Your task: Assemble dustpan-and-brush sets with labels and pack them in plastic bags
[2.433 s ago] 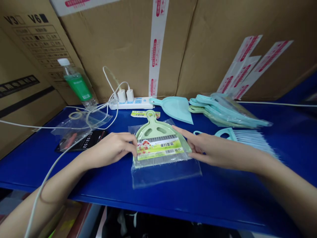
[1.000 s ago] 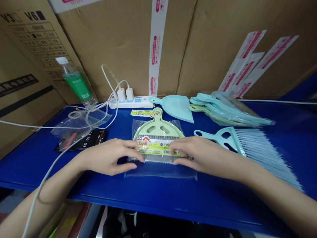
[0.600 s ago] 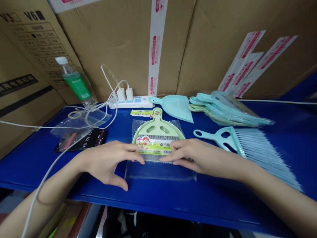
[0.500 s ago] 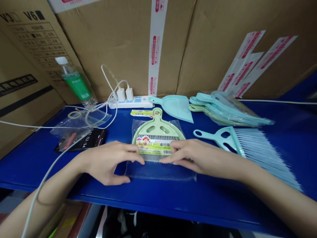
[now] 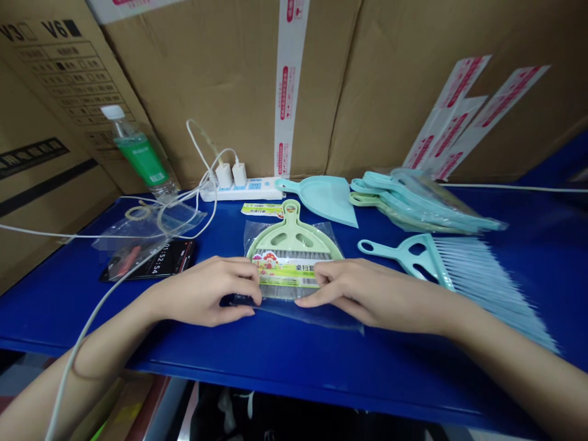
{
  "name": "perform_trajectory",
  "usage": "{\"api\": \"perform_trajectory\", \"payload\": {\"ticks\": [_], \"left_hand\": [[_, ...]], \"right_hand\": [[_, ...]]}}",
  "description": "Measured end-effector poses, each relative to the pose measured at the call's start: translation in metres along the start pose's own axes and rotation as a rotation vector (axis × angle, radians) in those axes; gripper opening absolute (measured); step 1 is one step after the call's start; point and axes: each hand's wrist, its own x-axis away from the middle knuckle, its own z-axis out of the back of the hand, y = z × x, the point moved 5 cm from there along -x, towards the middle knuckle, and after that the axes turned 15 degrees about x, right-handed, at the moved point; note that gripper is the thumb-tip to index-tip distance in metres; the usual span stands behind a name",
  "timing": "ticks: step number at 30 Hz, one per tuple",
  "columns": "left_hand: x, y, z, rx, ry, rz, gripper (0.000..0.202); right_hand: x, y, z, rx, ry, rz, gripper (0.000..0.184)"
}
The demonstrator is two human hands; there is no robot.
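Observation:
A pale green dustpan (image 5: 291, 228) lies with its handle away from me, a grey-bristled brush (image 5: 287, 293) on it. Across the brush runs a printed label (image 5: 282, 269). They are in a clear plastic bag (image 5: 316, 312), its near end loose towards me. My left hand (image 5: 219, 291) is closed at the bag's near left corner, thumb and fingers gathering the film. At the near right, my right hand (image 5: 356, 288) is curled over the label's end and the bag, thumb tip by the bristles. Its curled fingertips are partly hidden.
A light blue brush (image 5: 422, 260) lies right, a blue dustpan (image 5: 328, 196) behind, and several bagged dustpans (image 5: 427, 199) back right. On the left are a phone (image 5: 172, 260), a cable (image 5: 87, 331) crossing my left arm, a bottle (image 5: 142, 159) and a power strip (image 5: 252, 188). Cardboard boxes (image 5: 220, 73) stand behind.
My left hand has closed its fingers on the bag's near left corner, and the film there has drawn up. My right hand has barely moved.

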Motion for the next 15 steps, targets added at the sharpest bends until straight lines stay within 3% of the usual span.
{"api": "perform_trajectory", "payload": {"ticks": [5, 9, 15], "left_hand": [[-0.0013, -0.0016, -0.0005, 0.008, -0.004, 0.025, 0.02], [-0.0017, -0.0018, -0.0004, -0.009, 0.0, 0.032, 0.021], [-0.0015, -0.0041, -0.0002, -0.054, 0.016, 0.048, 0.021]], "right_hand": [[0.0006, 0.0004, -0.0005, -0.079, -0.014, -0.026, 0.033], [0.0022, -0.0009, 0.0015, -0.146, 0.002, -0.04, 0.033], [0.005, -0.0041, 0.0023, -0.062, -0.008, -0.055, 0.033]]}}
